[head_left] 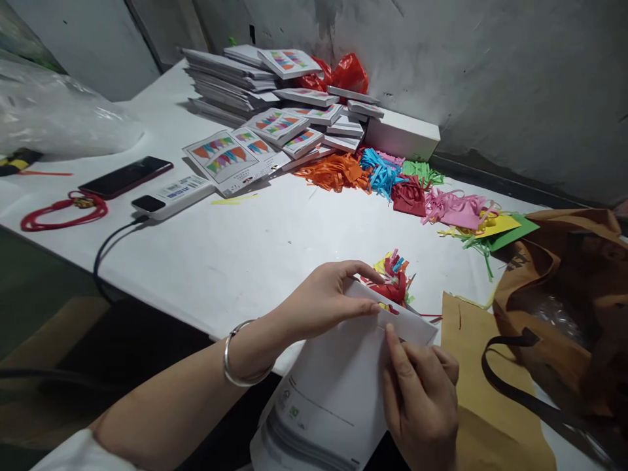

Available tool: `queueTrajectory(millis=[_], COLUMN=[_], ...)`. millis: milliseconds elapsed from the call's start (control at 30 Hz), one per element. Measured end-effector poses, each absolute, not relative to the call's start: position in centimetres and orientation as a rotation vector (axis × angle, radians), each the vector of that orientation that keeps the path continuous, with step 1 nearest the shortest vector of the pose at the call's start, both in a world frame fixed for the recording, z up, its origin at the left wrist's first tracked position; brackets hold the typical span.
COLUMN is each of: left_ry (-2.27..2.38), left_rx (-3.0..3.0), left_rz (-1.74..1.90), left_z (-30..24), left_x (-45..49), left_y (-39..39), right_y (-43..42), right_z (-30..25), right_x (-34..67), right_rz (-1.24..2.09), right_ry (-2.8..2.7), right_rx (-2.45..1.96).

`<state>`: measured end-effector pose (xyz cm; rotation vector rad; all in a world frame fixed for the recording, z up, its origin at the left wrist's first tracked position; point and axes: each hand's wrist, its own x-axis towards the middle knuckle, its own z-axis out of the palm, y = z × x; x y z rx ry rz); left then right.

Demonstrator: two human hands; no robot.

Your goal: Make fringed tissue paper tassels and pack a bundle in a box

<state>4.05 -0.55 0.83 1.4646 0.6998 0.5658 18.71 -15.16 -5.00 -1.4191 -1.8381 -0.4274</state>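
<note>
A white printed cardboard package point(338, 379) stands tilted over the table's near edge, its lower end out of the picture. Small print and a grey printed band show on its face, and a slot is cut near its top edge. My left hand point(338, 297) pinches that top edge, thumb on the near face and fingers behind. My right hand point(424, 392) grips the package's right side, index fingertip pressed on the face just below the slot and the other fingers curled. Directly behind the top edge lies a bunch of multicoloured paper tassels point(392, 278), partly hidden.
Paper tassels point(383, 173) in several colours line the table's back right. Printed packages point(279, 124) are piled by the wall beside a white box point(402, 134). A phone point(126, 176) and a white power bank point(171, 196) with a cable lie left. Brown paper bags point(490, 386) stand right.
</note>
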Motion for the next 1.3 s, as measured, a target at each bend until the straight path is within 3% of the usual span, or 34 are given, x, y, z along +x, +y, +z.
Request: queueTrajectory(millis=[967, 1100, 1300], left_ry=[0.718, 0.75, 0.854], left_rx=[1.426, 1.396, 1.184], left_rz=[0.565, 0.57, 0.788], left_z=[0.0, 0.1, 1.4], left_x=[3.9, 3.8, 0.5], left_y=[-0.3, 0.0, 2.3], right_y=[-15.3, -15.7, -18.4], right_z=[-4.3, -4.1, -6.0], right_x=[18.5, 17.7, 20.7], right_rz=[-0.373, -0.248, -0.23], right_ry=[-1.889, -1.932, -1.65], right_rx=[-1.426, -1.24, -1.345])
